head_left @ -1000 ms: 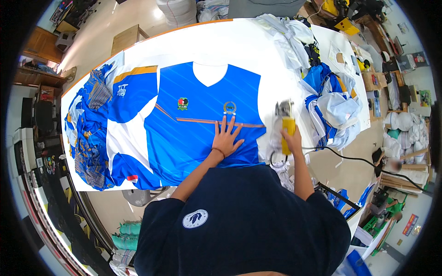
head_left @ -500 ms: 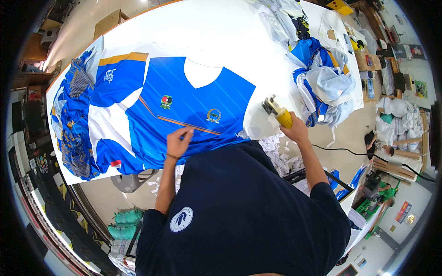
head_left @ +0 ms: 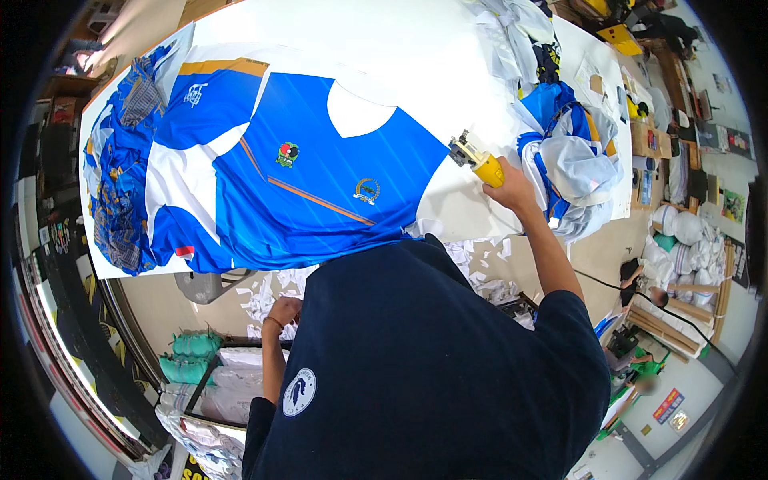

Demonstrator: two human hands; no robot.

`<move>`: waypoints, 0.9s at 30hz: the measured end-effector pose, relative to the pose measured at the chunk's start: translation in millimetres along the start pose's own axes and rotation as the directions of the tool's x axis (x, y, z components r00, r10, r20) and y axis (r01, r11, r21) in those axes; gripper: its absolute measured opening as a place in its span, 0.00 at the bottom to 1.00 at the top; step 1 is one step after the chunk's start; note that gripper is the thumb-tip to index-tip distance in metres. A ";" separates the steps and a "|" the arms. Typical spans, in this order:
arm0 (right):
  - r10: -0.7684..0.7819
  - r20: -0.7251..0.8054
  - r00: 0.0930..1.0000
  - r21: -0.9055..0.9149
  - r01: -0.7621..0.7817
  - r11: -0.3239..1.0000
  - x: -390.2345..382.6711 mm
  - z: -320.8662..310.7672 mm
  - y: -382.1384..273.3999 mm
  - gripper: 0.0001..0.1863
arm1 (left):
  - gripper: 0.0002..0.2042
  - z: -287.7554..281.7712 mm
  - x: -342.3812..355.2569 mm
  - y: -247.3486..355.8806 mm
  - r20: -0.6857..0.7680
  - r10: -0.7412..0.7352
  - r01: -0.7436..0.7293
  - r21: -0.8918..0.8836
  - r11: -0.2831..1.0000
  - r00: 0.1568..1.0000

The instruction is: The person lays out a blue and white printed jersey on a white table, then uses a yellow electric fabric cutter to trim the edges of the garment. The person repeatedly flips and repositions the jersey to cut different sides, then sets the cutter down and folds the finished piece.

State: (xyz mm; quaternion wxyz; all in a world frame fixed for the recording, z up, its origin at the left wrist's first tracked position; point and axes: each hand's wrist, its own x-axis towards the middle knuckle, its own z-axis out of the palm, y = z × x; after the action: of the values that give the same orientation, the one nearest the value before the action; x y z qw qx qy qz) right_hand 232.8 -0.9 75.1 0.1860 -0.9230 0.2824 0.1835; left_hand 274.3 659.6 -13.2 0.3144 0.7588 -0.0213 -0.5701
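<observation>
My right hand is wrapped round the yellow body of a corded electric fabric cutter. Its metal head is just off the right shoulder edge of a blue jersey panel, over the white table. The panel lies flat, with two small emblems, a thin orange stripe and a V-shaped neck cut-out; its lower edge bunches near my body. A blue sleeve piece with an orange band lies left of it. My left hand is below the table's near edge, beside my shirt, its fingers mostly hidden.
Crumpled blue patterned cloth is heaped at the table's left end. Another pile of white and blue cloth stands right of the cutter. The black cord trails right. White scraps litter the floor; green bundles sit at lower left.
My left hand has left the jersey panel and dropped below the table edge, toward my body. The cutter in my right hand has shifted slightly up and left relative to the panel, to its shoulder.
</observation>
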 end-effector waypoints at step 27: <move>-0.055 0.090 0.994 -0.177 0.070 0.982 96.9 -34.3 -129.1 0.36 | 0.13 80.6 -5.4 -3.3 -0.399 -0.332 0.178 -0.375 0.910 0.855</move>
State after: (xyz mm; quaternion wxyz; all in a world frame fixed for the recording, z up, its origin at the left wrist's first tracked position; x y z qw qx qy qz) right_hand 391.8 39.4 92.7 0.1193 -0.9358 0.2276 0.2413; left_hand 200.5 627.9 -22.5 0.3516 0.8043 0.2491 -0.4092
